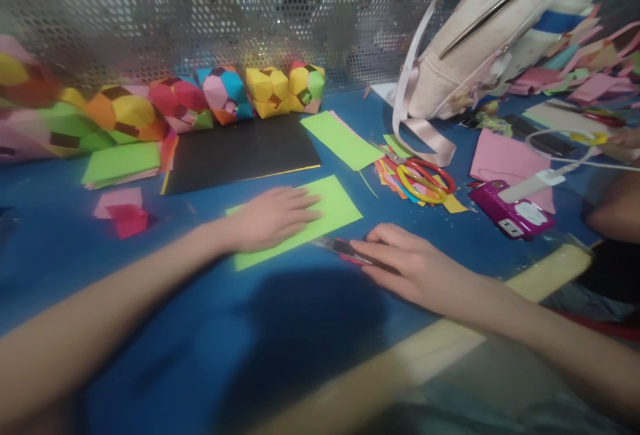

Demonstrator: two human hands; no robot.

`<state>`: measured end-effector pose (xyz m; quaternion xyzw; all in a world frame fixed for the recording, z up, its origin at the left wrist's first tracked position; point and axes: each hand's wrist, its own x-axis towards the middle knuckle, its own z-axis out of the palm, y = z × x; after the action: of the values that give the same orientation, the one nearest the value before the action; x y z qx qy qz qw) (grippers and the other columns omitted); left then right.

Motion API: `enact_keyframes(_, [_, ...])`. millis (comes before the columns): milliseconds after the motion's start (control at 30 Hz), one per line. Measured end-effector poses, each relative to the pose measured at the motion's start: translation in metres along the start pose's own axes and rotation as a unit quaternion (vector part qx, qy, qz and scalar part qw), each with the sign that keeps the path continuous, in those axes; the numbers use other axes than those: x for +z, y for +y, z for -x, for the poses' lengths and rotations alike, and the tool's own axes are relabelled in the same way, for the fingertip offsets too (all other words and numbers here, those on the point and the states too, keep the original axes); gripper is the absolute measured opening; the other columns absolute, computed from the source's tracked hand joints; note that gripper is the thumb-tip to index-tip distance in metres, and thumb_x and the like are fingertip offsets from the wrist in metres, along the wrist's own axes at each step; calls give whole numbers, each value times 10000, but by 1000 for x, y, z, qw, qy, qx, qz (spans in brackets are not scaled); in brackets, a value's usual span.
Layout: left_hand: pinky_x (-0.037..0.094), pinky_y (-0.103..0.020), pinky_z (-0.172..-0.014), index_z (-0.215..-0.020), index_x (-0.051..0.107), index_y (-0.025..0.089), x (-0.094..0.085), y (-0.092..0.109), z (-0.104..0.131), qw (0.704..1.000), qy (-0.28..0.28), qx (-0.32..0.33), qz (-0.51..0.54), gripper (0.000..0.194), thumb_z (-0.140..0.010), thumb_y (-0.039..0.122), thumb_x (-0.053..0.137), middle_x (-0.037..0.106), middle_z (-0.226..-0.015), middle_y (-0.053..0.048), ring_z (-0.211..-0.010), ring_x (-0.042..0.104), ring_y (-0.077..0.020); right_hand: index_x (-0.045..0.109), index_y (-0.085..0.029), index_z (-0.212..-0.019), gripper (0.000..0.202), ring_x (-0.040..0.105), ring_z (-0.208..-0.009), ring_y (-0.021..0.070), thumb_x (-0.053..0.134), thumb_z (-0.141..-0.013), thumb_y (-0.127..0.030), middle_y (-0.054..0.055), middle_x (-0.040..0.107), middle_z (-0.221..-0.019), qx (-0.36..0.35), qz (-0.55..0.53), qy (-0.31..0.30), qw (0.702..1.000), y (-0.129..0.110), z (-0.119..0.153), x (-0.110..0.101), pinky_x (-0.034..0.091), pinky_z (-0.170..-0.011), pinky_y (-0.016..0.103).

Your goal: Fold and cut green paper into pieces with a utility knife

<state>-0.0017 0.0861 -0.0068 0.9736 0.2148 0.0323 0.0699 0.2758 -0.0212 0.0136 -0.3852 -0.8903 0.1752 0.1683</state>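
My left hand (270, 218) lies flat on a sheet of bright green paper (337, 205), fingers stretched to the right. In my right hand (405, 258) is a box cutter (357, 253) with a dark handle, held low over the table. Its blade points left and reaches the paper's lower edge; whether it touches the paper I cannot tell. Beyond my right hand, red and yellow scissors (425, 178) rest on a pile of coloured paper scraps (387, 178). Another green sheet (343, 138) lies farther back.
Folded paper balls (225, 94) line the perforated metal panel (210, 15). Black sheets (240, 152) lie in front of them. At right are a pale backpack (445, 55), pink paper (505, 155), a purple device (515, 212) and another person's arm (617, 205).
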Motion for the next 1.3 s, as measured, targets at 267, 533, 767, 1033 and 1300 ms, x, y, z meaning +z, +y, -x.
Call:
enact_keyframes(267, [262,-420,-1150,-1386,515,233,0,1,-1,1000,3,-2,-2,468,-1031,365,240,428,-1514,-57,-1421,346,-235,609,-143,-1262,327,580,-890,199,468,-974,-207,103,583,-957,1,-15,-8,1000,-3,-1,0,519,-786,320])
enact_keyframes(533, [286,-428,-1130,-1388,516,211,4,0,-1,1000,14,17,-20,497,-1036,385,211,430,-1511,-77,-1407,365,-264,609,-156,-1264,326,573,-881,193,465,-977,-211,97,578,-960,-6,-20,-11,1000,-6,-4,3,511,-768,308])
enact_keyframes(767, [279,-425,-1132,-1391,510,227,4,-1,0,999,15,20,-24,485,-1037,382,217,429,-1512,-75,-1415,355,-250,602,-155,-1277,336,583,-878,197,457,-979,-214,99,587,-946,-7,-16,-16,1000,-9,-7,4,518,-769,313])
enact_keyframes(1033, [271,-429,-1130,-1401,499,208,4,-1,-1,999,9,18,-24,509,-1038,395,197,412,-1522,-80,-1419,345,-267,594,-156,-1289,342,575,-883,195,464,-977,-202,97,579,-941,-16,-15,-24,999,-13,-10,6,515,-775,319])
enact_keyframes(1300, [282,-446,-1119,-1396,506,182,4,0,-1,999,10,21,-23,541,-1037,398,163,411,-1522,-91,-1412,354,-290,607,-152,-1269,331,572,-872,200,483,-963,-182,92,576,-926,-15,-20,-36,999,-19,-15,9,515,-767,324])
